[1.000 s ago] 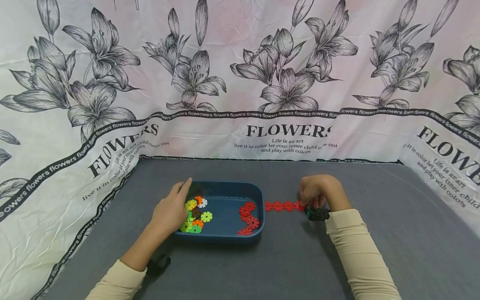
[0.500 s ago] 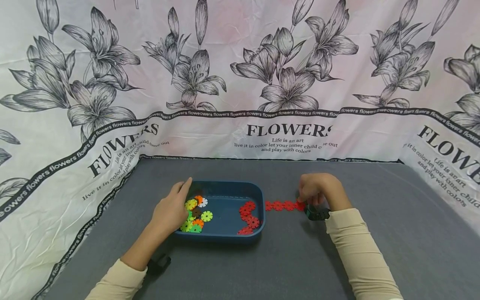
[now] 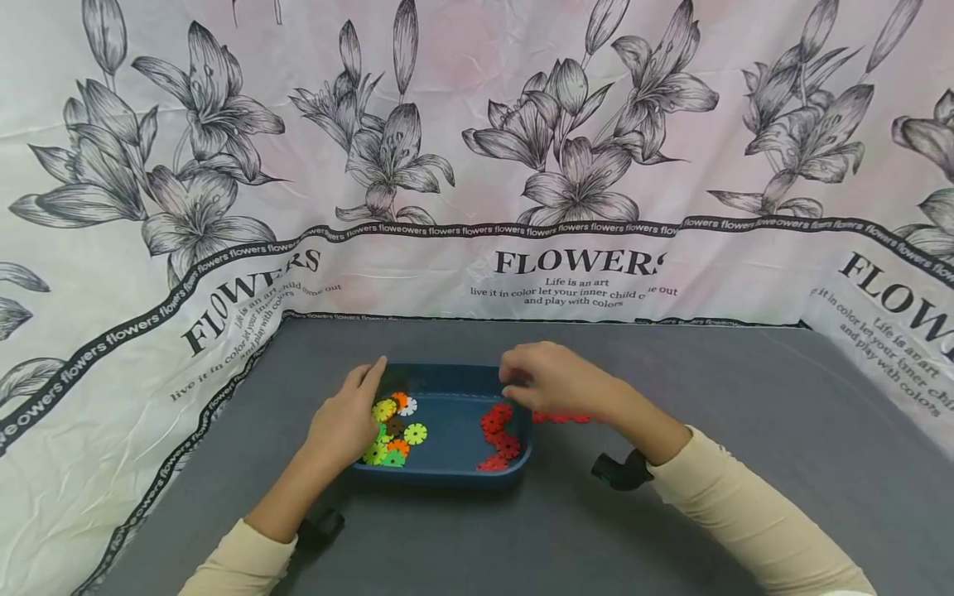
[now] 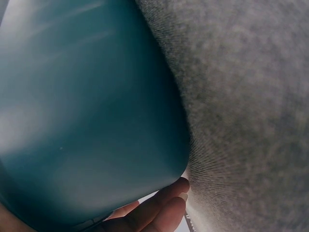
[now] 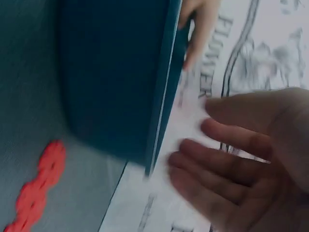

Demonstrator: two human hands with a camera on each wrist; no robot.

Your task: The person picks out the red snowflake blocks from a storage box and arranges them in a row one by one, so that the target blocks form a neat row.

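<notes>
My left hand [image 3: 343,424] grips the left end of a dark blue plastic tray [image 3: 440,475]; in the left wrist view its fingers [image 4: 166,205] lie against the tray's outer wall. My right hand [image 3: 551,379] is over the tray's right back corner, fingers loosely bent with nothing between them in the right wrist view. Red notched flower-shaped discs [image 3: 503,445] lie at the tray's right end. Yellow, green, orange, white and brown discs [image 3: 415,434] are grouped at its left. Outside, a row of red discs [image 3: 562,418] rests on the table, partly hidden beneath my right forearm.
A grey cloth [image 3: 477,538] covers the table. Behind and along the sides hangs a white and pink curtain [image 3: 417,277] printed with flowers. Dark wrist-worn devices [image 3: 624,470] show under both wrists.
My right hand has let go of the right end of the red disc row and moved left to the tray's right rim. The left hand stays at the tray; the head view shifted slightly.
</notes>
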